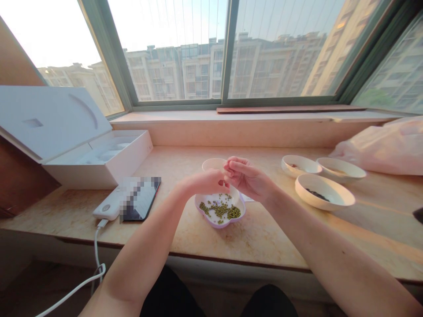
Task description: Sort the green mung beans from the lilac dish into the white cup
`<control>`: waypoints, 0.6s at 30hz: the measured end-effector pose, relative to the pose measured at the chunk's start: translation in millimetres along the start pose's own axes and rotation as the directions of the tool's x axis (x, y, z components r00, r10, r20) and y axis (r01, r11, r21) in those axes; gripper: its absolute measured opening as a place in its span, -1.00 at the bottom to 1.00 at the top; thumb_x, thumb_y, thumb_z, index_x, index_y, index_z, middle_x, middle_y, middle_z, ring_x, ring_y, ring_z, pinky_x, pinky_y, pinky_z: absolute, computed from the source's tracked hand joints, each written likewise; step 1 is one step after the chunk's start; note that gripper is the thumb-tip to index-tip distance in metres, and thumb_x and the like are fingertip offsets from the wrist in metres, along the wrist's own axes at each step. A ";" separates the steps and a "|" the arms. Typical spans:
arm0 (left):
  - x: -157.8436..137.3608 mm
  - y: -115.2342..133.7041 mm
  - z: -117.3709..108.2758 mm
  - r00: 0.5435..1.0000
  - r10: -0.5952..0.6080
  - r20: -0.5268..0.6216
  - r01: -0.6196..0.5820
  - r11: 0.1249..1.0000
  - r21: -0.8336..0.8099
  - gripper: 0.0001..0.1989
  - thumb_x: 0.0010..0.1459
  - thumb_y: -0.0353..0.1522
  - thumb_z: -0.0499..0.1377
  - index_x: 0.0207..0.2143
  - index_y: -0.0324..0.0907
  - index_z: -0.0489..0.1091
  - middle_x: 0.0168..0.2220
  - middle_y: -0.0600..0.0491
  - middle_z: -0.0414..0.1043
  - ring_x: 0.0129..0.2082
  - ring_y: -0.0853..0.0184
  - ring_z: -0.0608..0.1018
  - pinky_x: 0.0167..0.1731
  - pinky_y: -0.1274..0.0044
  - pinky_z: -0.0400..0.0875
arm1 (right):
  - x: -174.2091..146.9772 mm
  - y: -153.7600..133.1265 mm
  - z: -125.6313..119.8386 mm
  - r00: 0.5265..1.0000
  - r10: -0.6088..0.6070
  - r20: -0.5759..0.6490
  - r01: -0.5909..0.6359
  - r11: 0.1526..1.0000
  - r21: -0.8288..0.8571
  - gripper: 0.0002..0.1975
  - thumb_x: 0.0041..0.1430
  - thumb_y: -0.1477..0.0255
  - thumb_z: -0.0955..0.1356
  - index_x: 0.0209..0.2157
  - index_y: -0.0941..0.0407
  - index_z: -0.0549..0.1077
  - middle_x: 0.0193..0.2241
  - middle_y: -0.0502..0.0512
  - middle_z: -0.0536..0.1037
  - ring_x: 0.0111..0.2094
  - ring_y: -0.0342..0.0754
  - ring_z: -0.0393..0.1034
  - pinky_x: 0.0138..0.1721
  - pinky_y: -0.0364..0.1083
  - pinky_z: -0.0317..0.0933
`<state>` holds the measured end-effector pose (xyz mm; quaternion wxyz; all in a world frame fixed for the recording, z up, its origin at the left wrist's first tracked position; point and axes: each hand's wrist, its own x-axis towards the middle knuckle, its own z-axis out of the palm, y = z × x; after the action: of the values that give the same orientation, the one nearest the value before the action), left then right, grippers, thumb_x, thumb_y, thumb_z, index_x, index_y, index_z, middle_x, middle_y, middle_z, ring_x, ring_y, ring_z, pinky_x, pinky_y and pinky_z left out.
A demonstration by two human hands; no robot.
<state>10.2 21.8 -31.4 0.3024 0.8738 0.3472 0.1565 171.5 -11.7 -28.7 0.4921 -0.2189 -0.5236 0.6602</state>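
A purple-rimmed scalloped dish stands in front of me, with green mung beans scattered over its white inside. Over the dish's far side, my left hand is bent at the wrist with its fingers curled together. My right hand meets it from the right, thumb and fingers pinched, palm turned inward. Whatever the fingertips hold is too small or hidden to make out. Just behind both hands is a white bowl, partly covered by them.
Three white bowls stand at the right; the nearest bowl contains dark pieces. A pale plastic bag lies behind them. On the left are an open white box, a phone and a white power bank with a cable.
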 end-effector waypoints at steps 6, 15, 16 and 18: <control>-10.0 12.9 -1.2 0.930 -0.121 0.347 0.003 0.946 0.323 -0.49 0.02 -0.22 0.30 0.05 -0.10 0.43 -0.15 0.05 0.52 -0.25 0.30 0.52 -0.32 0.55 0.32 | 6.8 6.5 -7.0 0.975 -0.084 -0.205 0.049 0.985 -0.168 -0.78 -0.12 0.34 0.59 -0.40 0.10 0.60 -0.45 -0.02 0.57 -0.54 -0.24 0.29 -0.50 -0.19 0.21; -9.3 18.2 10.7 0.898 -0.168 0.406 -0.020 0.907 0.420 -0.51 -0.01 -0.20 0.35 0.00 -0.14 0.47 -0.25 0.04 0.49 -0.26 0.21 0.48 -0.29 0.46 0.32 | 17.3 31.4 -28.7 0.922 -0.361 -0.142 0.030 0.432 -0.901 -0.84 0.18 0.46 0.40 -0.29 0.06 0.67 -0.24 0.10 0.70 -0.22 0.02 0.54 -0.12 0.00 0.36; -8.9 18.1 11.1 0.900 -0.149 0.409 -0.031 0.915 0.402 -0.57 0.02 -0.21 0.34 -0.05 -0.15 0.50 -0.28 0.04 0.48 -0.28 0.23 0.46 -0.30 0.46 0.31 | 17.5 33.5 -30.3 0.927 -0.357 -0.116 0.032 0.382 -0.924 -0.81 0.21 0.49 0.37 -0.24 0.06 0.67 -0.20 0.11 0.70 -0.18 0.04 0.55 -0.09 0.01 0.36; -7.8 16.7 11.2 0.902 -0.124 0.414 -0.040 0.929 0.367 -0.68 0.06 -0.27 0.33 -0.12 -0.17 0.53 -0.30 0.05 0.48 -0.32 0.27 0.44 -0.33 0.48 0.28 | 17.3 36.9 -32.1 0.936 -0.348 -0.058 0.049 0.291 -0.955 -0.72 0.25 0.54 0.32 -0.15 0.05 0.66 -0.11 0.13 0.68 -0.06 0.06 0.53 0.00 0.04 0.35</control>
<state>18.7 2.0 -29.9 0.2065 0.9196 0.3140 -0.1142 174.6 20.0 -69.7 0.4130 -0.4793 -0.7636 0.1290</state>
